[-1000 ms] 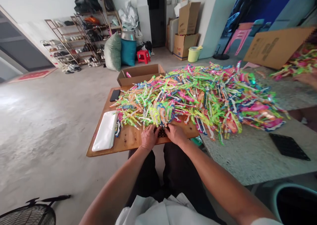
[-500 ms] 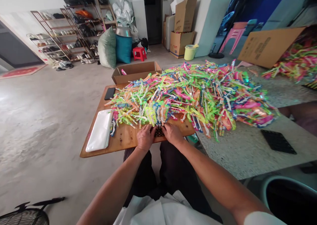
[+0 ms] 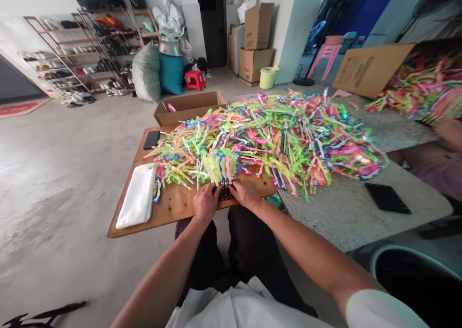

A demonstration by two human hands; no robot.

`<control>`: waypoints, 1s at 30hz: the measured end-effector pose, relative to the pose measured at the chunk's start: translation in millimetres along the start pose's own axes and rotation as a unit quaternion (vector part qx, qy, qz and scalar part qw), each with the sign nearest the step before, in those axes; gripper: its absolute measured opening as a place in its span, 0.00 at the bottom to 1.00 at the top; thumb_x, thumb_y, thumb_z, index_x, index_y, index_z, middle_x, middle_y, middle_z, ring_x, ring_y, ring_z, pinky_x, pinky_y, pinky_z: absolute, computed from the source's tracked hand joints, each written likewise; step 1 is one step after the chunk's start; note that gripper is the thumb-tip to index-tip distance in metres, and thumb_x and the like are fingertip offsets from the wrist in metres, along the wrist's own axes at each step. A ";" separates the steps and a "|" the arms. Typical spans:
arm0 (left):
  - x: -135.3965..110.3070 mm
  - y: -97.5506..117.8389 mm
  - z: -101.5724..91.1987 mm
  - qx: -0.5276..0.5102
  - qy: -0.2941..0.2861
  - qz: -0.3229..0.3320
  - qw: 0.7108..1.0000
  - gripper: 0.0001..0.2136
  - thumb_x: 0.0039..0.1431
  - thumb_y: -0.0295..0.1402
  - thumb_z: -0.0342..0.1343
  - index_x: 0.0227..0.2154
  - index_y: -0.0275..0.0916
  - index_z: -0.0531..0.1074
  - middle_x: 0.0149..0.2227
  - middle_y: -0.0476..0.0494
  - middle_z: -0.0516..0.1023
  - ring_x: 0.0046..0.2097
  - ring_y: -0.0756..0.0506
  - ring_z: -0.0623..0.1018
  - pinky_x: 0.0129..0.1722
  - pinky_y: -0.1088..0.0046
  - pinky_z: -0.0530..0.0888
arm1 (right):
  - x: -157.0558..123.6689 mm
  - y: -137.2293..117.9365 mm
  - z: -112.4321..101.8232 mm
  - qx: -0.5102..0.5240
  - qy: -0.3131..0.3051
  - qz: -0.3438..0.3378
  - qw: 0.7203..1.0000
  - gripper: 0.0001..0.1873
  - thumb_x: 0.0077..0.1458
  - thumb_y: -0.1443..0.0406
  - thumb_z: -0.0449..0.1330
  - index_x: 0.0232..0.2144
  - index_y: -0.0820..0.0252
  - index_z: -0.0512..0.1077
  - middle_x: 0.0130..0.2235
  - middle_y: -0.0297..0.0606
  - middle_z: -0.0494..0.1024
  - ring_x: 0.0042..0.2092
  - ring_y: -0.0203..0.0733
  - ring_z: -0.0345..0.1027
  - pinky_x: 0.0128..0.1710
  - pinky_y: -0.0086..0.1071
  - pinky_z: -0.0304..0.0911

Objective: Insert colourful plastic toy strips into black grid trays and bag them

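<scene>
A big heap of bright plastic toy pieces (image 3: 274, 135) in green, pink, orange and blue covers a wooden table (image 3: 173, 205) and the speckled stone table (image 3: 346, 212) beside it. My left hand (image 3: 205, 202) and my right hand (image 3: 245, 193) rest side by side at the near edge of the heap. Both are curled around a small black gridded tray (image 3: 225, 193) that holds a row of upright pieces. Most of the tray is hidden under my fingers.
A stack of clear plastic bags (image 3: 135, 196) and a black phone (image 3: 151, 139) lie at the wooden table's left. An open cardboard box (image 3: 189, 107) stands behind it. A second black tray (image 3: 387, 197) lies on the stone table. Another person's hand (image 3: 447, 132) shows at right.
My hands stay on the black tray at the heap's edge. The view has swung to the right, and another person's hand has come into view at the right edge.
</scene>
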State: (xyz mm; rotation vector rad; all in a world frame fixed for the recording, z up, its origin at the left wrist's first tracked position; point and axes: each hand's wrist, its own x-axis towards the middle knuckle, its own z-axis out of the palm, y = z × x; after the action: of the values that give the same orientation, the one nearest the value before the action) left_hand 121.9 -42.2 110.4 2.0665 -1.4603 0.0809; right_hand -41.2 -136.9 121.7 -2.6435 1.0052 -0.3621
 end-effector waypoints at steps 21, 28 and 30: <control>61.1 -47.9 -42.6 0.028 -0.139 -0.165 0.976 0.08 0.55 0.42 0.63 0.30 0.44 0.79 0.28 0.43 0.81 0.34 0.41 0.80 0.32 0.70 0.69 | 59.7 41.2 -49.2 0.742 0.148 0.406 0.512 0.13 0.66 0.72 0.56 0.27 0.59 0.64 0.18 0.24 0.67 0.17 0.26 0.60 0.19 0.15 0.62; 56.7 -73.6 -84.6 -0.063 -0.128 -0.231 0.962 0.08 0.53 0.40 0.63 0.25 0.41 0.77 0.20 0.49 0.72 0.25 0.48 0.70 0.24 0.74 0.60 | 2.8 26.7 -67.8 0.788 -0.040 0.355 0.502 0.03 0.63 0.66 0.62 0.36 0.58 0.71 0.22 0.26 0.70 0.18 0.28 0.59 0.15 0.19 0.54; 59.1 -81.3 -110.7 -0.160 -0.188 -0.248 0.937 0.11 0.51 0.42 0.65 0.23 0.40 0.75 0.18 0.52 0.68 0.22 0.51 0.65 0.22 0.75 0.59 | -7.0 25.8 -75.6 0.767 -0.084 0.347 0.533 0.06 0.63 0.63 0.63 0.34 0.58 0.71 0.21 0.27 0.69 0.17 0.29 0.58 0.14 0.20 0.53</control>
State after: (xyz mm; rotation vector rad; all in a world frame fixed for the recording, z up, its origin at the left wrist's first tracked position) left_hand 247.6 -18.9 188.0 2.1752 -1.0125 -0.7419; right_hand -86.9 -164.0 181.7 -0.5626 0.8327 -0.4366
